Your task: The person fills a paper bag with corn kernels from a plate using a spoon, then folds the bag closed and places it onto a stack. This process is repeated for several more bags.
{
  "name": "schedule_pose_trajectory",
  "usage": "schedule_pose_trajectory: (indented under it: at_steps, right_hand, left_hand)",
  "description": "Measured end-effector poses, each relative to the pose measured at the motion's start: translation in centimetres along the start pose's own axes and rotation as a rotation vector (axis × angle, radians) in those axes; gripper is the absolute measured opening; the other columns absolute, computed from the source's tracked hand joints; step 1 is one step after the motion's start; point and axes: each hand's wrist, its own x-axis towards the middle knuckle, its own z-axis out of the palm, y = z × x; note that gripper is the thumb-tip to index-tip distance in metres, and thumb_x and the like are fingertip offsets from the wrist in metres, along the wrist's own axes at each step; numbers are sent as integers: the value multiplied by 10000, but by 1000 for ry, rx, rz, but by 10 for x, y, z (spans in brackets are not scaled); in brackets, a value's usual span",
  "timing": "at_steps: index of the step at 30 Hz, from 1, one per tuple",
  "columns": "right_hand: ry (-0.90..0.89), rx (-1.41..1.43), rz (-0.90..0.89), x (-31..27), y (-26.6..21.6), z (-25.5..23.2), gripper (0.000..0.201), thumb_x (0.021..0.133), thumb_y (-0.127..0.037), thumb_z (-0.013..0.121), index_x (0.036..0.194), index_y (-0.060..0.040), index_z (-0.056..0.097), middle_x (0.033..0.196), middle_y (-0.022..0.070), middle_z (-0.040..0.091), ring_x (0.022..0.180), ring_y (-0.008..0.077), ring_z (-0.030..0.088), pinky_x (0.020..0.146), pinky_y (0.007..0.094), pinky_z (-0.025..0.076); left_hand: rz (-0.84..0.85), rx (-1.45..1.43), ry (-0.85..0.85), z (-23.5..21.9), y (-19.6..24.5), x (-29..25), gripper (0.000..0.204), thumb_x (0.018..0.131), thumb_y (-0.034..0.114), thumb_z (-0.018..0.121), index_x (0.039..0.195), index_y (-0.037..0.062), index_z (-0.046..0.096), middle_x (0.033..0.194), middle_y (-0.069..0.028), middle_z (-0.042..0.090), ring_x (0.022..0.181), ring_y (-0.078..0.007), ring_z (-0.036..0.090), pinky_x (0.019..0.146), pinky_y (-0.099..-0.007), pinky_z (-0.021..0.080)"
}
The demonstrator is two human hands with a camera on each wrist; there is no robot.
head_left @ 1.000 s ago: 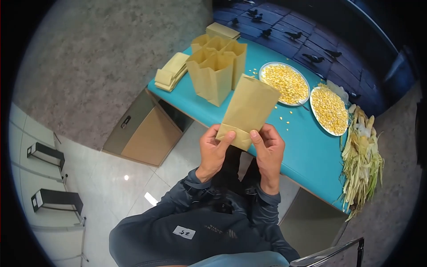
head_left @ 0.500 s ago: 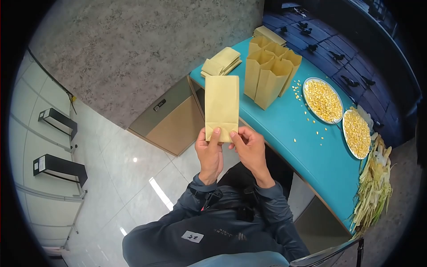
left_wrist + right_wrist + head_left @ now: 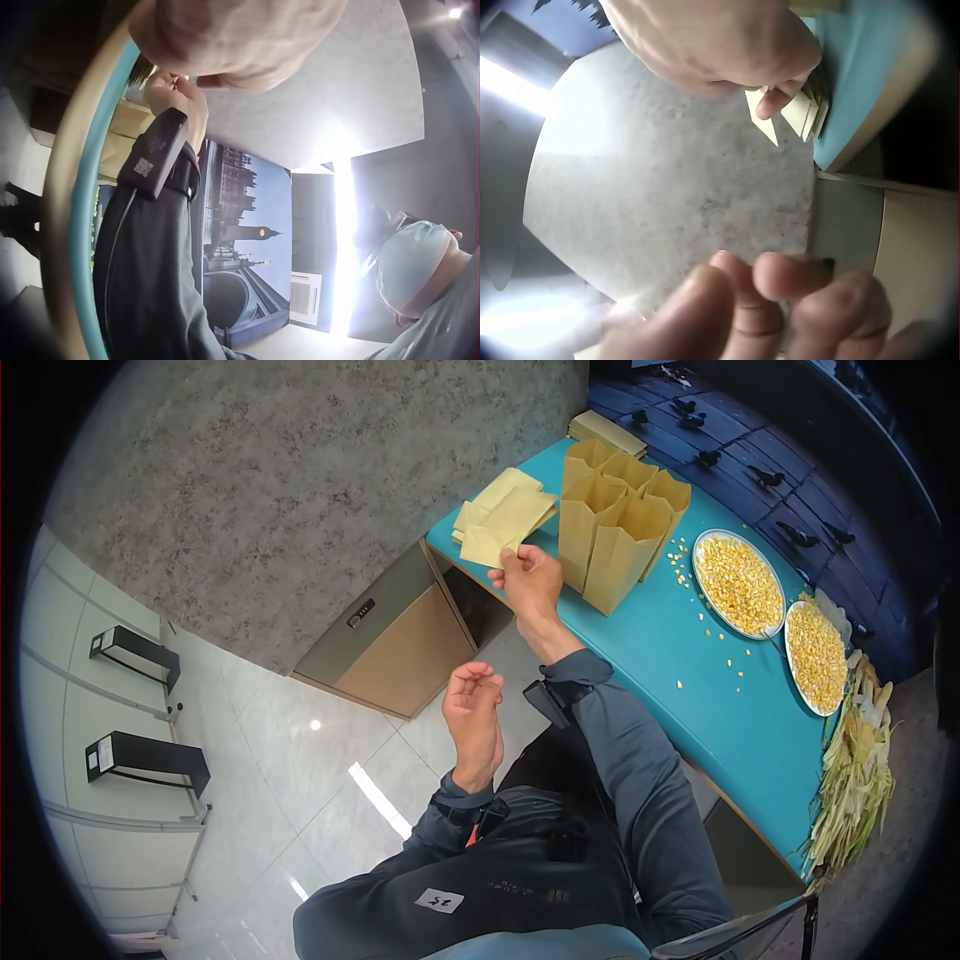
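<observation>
In the head view my right hand [image 3: 533, 588] pinches one end of a flat, folded brown paper bag [image 3: 512, 523] over the stack of flat bags [image 3: 494, 488] at the table's left end. The right wrist view shows the right hand [image 3: 727, 45] with the pinched bag [image 3: 760, 120] beside other flat bags [image 3: 802, 114]. My left hand [image 3: 473, 712] is in front of the table edge, fingers loosely bent, holding nothing. Several open paper bags [image 3: 618, 550] stand upright in a cluster right of the stack. Whether the held bag touches the stack cannot be told.
Two plates of corn kernels [image 3: 740, 585] [image 3: 815, 658] lie farther right on the teal table [image 3: 690, 690], with loose kernels near them. Dried corn husks [image 3: 855, 780] hang at the right end. More flat bags [image 3: 607, 435] lie behind the standing ones.
The flat bag, held in both hands before, has moved forward to the stack in my right hand. My left hand has let go of it and stayed near the body.
</observation>
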Motion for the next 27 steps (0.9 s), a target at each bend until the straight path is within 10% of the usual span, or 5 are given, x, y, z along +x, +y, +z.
schedule_pose_trajectory:
  at_steps: [8, 16, 27]
  right_hand:
    - [-13, 42, -191, 17, -8, 18, 164, 1051, -110, 678, 1053, 53, 697, 890, 100, 770, 716, 147, 757, 620, 264, 593]
    - [80, 396, 233, 70, -4, 46, 289, 1072, -17, 631, 1190, 221, 521, 1083, 299, 716, 887, 371, 797, 768, 399, 719]
    - [-65, 147, 280, 77, -4, 33, 313, 1088, -52, 628, 1198, 232, 559, 1025, 302, 752, 839, 355, 808, 697, 381, 715]
  left_hand:
    - [36, 5, -46, 7, 0, -13, 151, 994, -51, 695, 1099, 50, 655, 1078, -37, 645, 893, -106, 580, 776, -254, 462]
    - [27, 26, -108, 12, 5, -29, 153, 979, -43, 732, 1068, 50, 649, 1069, -22, 636, 889, -94, 582, 778, -251, 452]
    - [22, 51, -119, 13, 0, -36, 142, 990, -64, 681, 1059, 52, 640, 1059, -46, 632, 875, -114, 564, 778, -263, 453]
